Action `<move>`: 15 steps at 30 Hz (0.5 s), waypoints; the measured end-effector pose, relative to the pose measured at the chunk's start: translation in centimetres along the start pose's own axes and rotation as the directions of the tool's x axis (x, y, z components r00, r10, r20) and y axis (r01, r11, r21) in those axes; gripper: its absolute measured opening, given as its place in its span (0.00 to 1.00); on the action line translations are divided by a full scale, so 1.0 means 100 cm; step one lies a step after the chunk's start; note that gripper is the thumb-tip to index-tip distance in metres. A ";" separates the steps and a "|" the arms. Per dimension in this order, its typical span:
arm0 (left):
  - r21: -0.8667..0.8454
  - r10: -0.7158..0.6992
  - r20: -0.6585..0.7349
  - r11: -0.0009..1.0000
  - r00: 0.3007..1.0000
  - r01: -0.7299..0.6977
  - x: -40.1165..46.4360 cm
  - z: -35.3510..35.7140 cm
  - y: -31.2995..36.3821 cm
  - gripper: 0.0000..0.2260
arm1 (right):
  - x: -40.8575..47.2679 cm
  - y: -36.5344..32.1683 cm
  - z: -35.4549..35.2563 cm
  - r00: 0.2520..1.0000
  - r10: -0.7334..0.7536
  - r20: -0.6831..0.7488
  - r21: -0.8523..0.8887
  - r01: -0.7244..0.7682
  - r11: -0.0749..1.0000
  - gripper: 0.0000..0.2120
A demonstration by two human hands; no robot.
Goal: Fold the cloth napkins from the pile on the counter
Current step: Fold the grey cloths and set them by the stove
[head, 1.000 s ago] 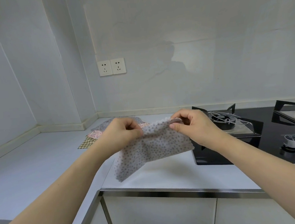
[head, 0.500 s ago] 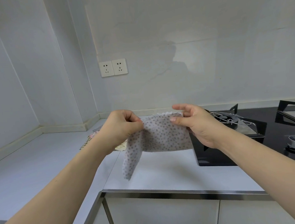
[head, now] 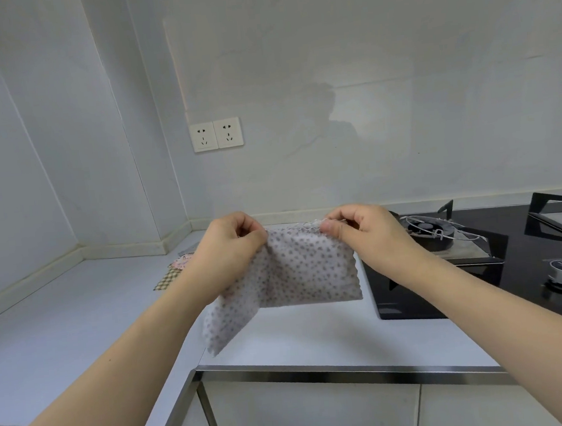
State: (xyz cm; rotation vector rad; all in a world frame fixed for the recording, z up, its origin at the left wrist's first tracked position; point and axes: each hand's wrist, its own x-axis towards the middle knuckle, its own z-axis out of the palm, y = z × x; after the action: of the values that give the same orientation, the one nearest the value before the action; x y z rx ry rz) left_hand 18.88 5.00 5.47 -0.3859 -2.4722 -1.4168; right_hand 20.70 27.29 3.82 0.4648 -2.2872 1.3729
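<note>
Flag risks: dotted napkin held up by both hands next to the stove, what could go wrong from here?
1. The dotted napkin hangs unevenly: a loose corner droops below the left hand, so the fold may come out skewed.
2. The right hand only pinches the top edge, which could slip.
3. The stove sits close on the right, so the cloth might be laid over it.

napkin above counter | pile behind-left | stove right | sockets on wall

Dotted napkin hangs folded (one corner drooping); pile behind.
</note>
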 end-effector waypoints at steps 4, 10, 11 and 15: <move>0.045 0.012 0.005 0.999 1.000 -0.013 -0.004 0.006 -0.006 0.05 | -0.006 0.006 0.001 0.997 -0.071 0.016 -0.104 0.072 0.992 0.10; 0.192 0.111 0.099 0.973 0.989 -0.129 -0.012 0.009 -0.018 0.04 | -0.011 0.022 -0.003 0.997 -0.077 0.018 -0.191 0.079 0.978 0.23; 0.230 0.127 0.124 0.961 0.984 -0.153 -0.014 0.010 -0.021 0.04 | -0.011 0.026 -0.003 0.997 -0.067 0.036 -0.199 0.073 0.977 0.26; 0.384 0.138 0.232 0.897 0.963 -0.221 -0.013 0.017 -0.036 0.11 | -0.007 0.044 -0.002 0.990 0.056 0.133 -0.229 -0.024 0.973 0.27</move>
State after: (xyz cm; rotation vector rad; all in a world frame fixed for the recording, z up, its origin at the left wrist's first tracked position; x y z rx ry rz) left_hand 18.67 4.58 1.25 -0.6699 -2.7172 -0.7918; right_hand 19.17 29.46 0.30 0.4541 -2.5416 1.1086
